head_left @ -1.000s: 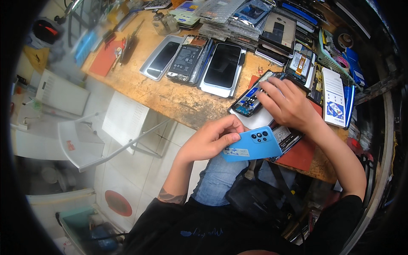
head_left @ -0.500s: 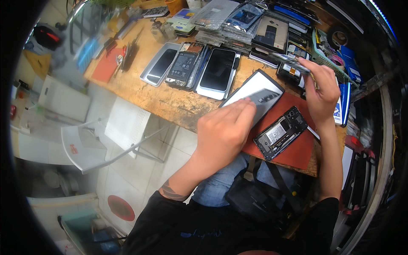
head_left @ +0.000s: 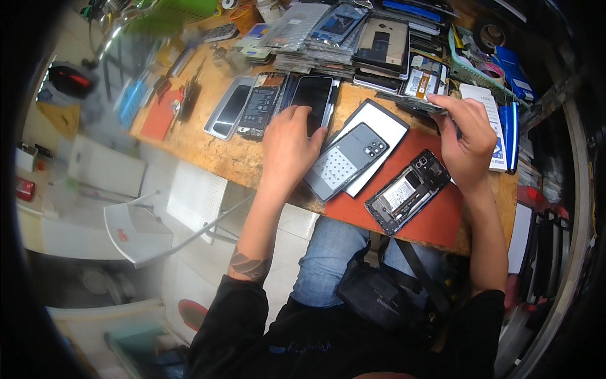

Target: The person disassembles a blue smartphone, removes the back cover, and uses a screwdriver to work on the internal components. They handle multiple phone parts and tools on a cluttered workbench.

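Note:
My left hand (head_left: 289, 144) rests on the lower end of a smartphone (head_left: 314, 95) with a black screen, thumb apart from the fingers. Pinched in my right hand (head_left: 468, 140) is a thin dark flat piece (head_left: 410, 103), seen nearly edge-on; its kind is unclear. Between the hands, a grey phone back cover (head_left: 346, 159) with camera openings and a dotted pale patch lies across a white, dark-edged flat box or panel (head_left: 377, 136). Nearer me, an opened phone (head_left: 407, 192) shows its battery and inner parts on a red mat (head_left: 435, 221).
Left of the smartphone lie an opened phone with a black battery (head_left: 260, 106) and another phone in a pale tray (head_left: 222, 131). Stacks of bagged phone parts (head_left: 315, 54) stand behind. A green basket (head_left: 467, 69) and a white box (head_left: 486, 120) line the right side.
My left hand has moved from the grey back cover, now lying on the white panel, left to the black-screened smartphone. My right hand still holds the thin piece, now tilted flatter. The view has shifted slightly.

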Demonstrator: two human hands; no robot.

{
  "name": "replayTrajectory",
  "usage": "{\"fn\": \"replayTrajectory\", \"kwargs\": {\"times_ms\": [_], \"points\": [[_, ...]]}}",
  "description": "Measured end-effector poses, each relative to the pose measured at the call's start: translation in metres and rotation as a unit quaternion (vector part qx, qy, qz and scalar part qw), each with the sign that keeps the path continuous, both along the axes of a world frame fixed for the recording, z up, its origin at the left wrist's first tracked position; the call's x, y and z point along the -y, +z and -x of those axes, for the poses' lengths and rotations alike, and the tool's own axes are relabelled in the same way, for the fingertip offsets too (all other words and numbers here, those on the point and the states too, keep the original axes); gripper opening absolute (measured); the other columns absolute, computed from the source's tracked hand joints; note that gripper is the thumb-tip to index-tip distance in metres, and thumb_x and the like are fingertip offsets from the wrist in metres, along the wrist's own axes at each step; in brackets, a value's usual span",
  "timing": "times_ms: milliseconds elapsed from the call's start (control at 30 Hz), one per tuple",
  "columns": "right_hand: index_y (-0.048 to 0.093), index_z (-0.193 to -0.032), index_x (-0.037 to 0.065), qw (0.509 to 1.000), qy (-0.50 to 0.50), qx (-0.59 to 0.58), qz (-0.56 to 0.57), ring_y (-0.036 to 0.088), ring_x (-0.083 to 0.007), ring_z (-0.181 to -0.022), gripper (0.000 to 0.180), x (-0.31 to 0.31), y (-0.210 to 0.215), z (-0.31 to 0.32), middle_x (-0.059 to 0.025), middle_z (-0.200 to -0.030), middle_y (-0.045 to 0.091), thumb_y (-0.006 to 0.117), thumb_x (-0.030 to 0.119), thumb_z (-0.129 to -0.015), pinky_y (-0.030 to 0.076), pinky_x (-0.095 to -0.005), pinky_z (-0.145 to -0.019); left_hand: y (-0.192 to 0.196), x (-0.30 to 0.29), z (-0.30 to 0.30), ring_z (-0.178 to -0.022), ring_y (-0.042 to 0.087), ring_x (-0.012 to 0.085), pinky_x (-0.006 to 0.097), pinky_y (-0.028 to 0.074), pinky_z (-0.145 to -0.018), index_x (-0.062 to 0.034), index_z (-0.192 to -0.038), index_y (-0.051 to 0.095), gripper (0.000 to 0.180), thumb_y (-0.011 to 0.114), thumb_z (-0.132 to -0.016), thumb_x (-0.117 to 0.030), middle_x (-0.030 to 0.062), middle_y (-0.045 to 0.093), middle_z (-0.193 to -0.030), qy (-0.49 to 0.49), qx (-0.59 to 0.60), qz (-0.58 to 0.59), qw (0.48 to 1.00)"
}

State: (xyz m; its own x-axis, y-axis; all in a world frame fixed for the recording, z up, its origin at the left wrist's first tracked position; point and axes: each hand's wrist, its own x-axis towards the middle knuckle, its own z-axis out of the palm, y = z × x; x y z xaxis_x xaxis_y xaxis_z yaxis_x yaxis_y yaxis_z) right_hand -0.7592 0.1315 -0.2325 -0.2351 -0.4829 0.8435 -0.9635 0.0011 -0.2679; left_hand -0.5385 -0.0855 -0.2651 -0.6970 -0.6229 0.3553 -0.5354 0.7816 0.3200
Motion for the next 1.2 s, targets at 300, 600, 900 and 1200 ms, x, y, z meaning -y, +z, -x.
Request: {"fn": "replayTrajectory", "kwargs": {"times_ms": [300,600,900,1200], "points": [[0.08,-0.111,0.008,1.0,0.008,0.011,-0.005,0.072,-0.0272,-0.082,0.034,-0.001,-0.001,-0.003,-0.0089,-0.097,0.081,0.074,-0.013,-0.084,0.054,-0.0392,-0.089,0.014,0.003,0.01,-0.121,0.07,0.0406,0.048,0.057,-0.103,-0.0055,-0.139,0.069,0.057,0.083,-0.089,-0.028,0.0199,0.069,-0.137,0.02,0.051,-0.03,0.998],[0.08,-0.108,0.007,1.0,0.005,0.017,0.005,0.071,-0.0278,-0.078,0.029,0.0,0.001,-0.003,-0.0095,-0.093,0.08,0.075,-0.012,-0.085,0.054,-0.0394,-0.088,0.03,0.027,0.006,-0.119,0.07,0.0408,0.046,0.056,-0.104,-0.0043,-0.13,0.074,0.058,0.081,-0.079,-0.032,0.0199,0.069,-0.133,0.031,-0.008,-0.125,0.992],[0.07,-0.119,0.001,0.986,0.058,0.157,-0.004,0.069,-0.0358,-0.09,0.027,-0.002,0.003,-0.016,-0.0154,-0.101,0.071,0.071,-0.008,-0.094,0.055,-0.0392,-0.081,0.043,0.055,-0.013,-0.098,0.075,0.0211,0.035,0.058,-0.084,-0.0015,-0.127,0.079,0.06,0.087,-0.079,-0.038,0.0141,0.077,-0.12,0.029,-0.1,-0.268,0.958],[0.064,-0.088,0.004,0.989,0.12,-0.055,-0.07,0.062,-0.0376,-0.073,0.016,0.048,0.022,-0.045,-0.0137,-0.077,0.06,0.072,0.012,-0.099,0.047,-0.049,-0.067,0.035,0.064,-0.022,-0.098,0.075,0.0194,0.033,0.06,-0.07,-0.0006,-0.128,0.077,0.06,0.088,-0.082,-0.039,0.0144,0.077,-0.122,0.032,-0.167,-0.387,0.906]]}}
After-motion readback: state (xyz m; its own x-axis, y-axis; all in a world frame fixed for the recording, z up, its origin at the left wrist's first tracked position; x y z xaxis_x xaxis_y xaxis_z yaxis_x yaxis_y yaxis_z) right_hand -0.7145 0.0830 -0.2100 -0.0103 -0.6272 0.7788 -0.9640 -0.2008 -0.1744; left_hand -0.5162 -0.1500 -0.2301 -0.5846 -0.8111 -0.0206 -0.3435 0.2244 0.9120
